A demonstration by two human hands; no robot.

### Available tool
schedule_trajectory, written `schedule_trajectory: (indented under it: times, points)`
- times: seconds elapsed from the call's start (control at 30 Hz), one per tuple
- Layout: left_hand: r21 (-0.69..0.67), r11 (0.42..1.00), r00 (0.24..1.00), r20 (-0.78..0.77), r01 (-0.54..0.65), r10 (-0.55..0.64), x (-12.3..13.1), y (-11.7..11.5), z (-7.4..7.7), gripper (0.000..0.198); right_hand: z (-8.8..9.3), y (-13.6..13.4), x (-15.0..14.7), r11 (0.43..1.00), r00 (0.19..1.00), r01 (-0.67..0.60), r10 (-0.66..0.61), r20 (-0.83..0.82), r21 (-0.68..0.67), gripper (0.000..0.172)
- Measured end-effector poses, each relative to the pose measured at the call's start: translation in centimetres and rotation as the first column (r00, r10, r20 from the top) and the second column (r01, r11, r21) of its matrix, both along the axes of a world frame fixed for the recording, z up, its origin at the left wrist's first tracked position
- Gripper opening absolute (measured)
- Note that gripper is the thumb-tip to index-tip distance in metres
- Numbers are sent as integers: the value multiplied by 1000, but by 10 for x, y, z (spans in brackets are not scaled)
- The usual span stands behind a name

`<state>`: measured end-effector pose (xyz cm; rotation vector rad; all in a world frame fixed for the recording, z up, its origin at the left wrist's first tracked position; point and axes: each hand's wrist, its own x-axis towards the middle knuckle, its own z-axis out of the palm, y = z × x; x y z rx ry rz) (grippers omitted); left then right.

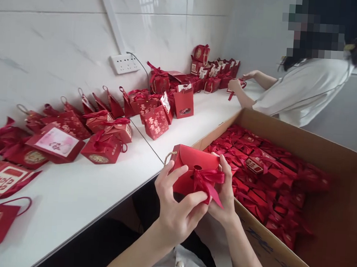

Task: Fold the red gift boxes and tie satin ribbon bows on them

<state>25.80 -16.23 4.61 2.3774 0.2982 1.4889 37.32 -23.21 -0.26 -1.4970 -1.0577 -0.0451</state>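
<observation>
A red gift box (191, 160) with a gold cord handle is held up in front of me, over the gap between the table and the carton. Tied on its face is a dark pink ribbon bow (207, 178) with loose tails. My left hand (177, 206) wraps the box's left side, its thumb and fingers pinching near the bow's lower end. Along the right side, my right hand (225, 192) grips the box with its fingers at the upper edge. The fingertips behind the box are hidden.
On the white table (137, 159) stand several red gift boxes (102, 147) along the wall. A large cardboard carton (287, 134) at my right holds many ribboned boxes. At the far end a person (308, 85) handles a red item. A socket strip (124, 64) is on the wall.
</observation>
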Motion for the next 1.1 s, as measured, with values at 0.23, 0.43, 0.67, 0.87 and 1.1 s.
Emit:
schedule_trajectory:
  times: [0.23,0.43,0.67,0.87,1.1]
  points:
    - [-827,532,975,221,179,15,11,23,0,17,11,-13,22,989,990,-134,132,-49,-54,90]
    - [-970,102,973,227,222,39,22,42,-2,25,12,-10,34,978,986,-169,168,-15,-124,91]
    - [-858,513,1000,-24,-29,16,41,66,-54,19,11,-46,51,944,989,142,-125,73,-297,95]
    - [-259,954,839,-477,149,-260,74,45,-86,32,7,-131,113,795,894,441,-344,288,-417,89]
    - [-207,962,741,-616,176,-268,86,42,-110,28,-11,-227,211,497,763,614,-572,301,-613,93]
